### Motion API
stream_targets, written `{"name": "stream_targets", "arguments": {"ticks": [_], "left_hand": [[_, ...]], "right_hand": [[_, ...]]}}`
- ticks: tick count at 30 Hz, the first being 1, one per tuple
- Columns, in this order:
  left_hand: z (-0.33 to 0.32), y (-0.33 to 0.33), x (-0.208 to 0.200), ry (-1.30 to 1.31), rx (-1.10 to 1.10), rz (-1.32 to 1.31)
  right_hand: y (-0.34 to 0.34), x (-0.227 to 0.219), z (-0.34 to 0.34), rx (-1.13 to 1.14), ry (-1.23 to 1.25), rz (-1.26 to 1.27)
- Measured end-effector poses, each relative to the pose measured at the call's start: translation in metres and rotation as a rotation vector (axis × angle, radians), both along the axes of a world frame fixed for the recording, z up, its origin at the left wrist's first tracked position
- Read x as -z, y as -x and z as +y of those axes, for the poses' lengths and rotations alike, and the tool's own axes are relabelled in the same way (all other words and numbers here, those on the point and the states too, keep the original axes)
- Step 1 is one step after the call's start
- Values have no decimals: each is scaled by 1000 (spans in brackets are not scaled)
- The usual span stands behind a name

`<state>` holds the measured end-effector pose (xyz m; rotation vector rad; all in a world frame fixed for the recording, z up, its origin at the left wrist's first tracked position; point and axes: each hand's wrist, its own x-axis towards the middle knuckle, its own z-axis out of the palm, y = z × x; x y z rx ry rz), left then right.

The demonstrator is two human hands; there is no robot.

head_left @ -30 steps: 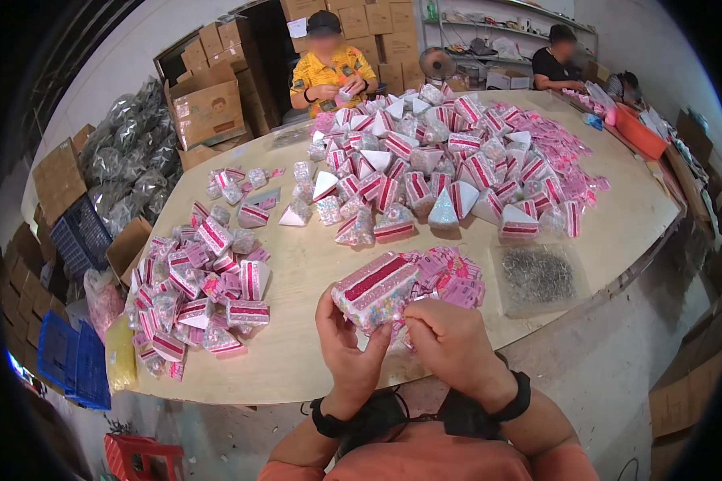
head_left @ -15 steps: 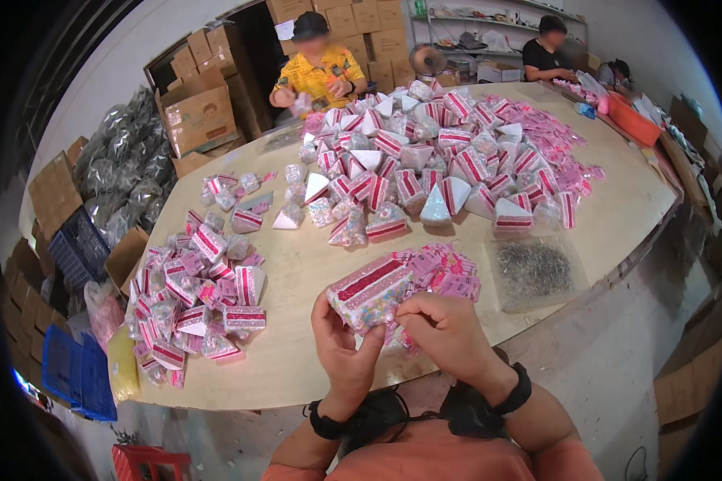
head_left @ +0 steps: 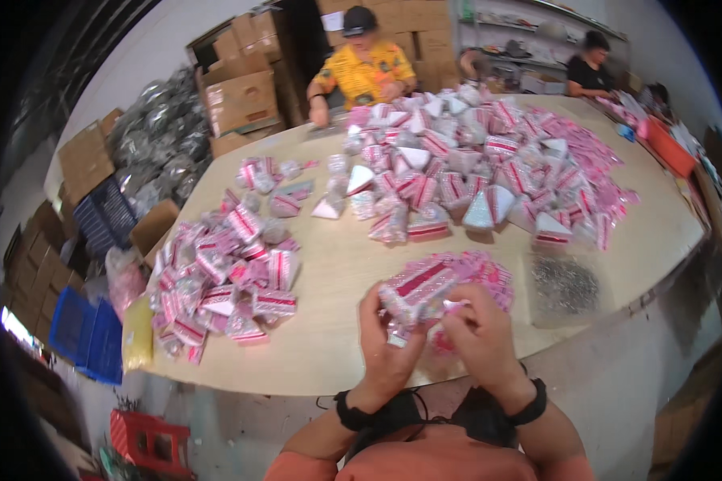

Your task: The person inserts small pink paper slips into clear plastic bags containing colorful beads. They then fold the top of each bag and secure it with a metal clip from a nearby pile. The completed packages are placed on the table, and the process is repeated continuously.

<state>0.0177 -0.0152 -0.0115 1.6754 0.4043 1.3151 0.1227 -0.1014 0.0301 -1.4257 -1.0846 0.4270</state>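
Note:
A wrapped toy cake slice, white and pink with a dark pink stripe, is held up over the near table edge. My left hand grips it from the left and below, the thumb along its near side. At its right corner my right hand has its fingers curled in a pinch. Something small and pale shows at those fingertips, too blurred to name. Just beyond lies a heap of pink printed cards, partly hidden by the slice and my right hand.
A shallow clear tray of small metal pins stands at the right. Wrapped slices form a heap at the left and a larger pile farther back. Across the table sits a person in yellow; another in black is farther right.
My view has swung, so the table's contents sit farther right. The slice stays in my left hand, and my right fingers have curled in more. The person in yellow has lowered a hand to the table.

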Motion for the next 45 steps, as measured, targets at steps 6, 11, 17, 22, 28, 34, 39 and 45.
{"name": "stream_targets", "arguments": {"ticks": [6,11,17,22,28,34,39,45], "left_hand": [[3,2,7,117,53,56],[21,12,19,279,41,114],[65,38,12,738,-57,-13],[225,166,61,-347,-612,590],[252,179,-42,-296,-1023,301],[173,91,1,-281,-410,674],[98,29,42,-220,-31,831],[73,10,46,-398,-59,859]], "right_hand": [[-7,-3,7,-215,90,417],[-4,19,29,-270,144,556],[-14,37,17,-244,222,429],[-46,40,-20,-187,329,354],[-126,49,-65,234,222,175],[-178,60,-78,364,494,-566],[-189,77,-73,259,707,-704],[-201,78,-64,149,746,-613]]}}
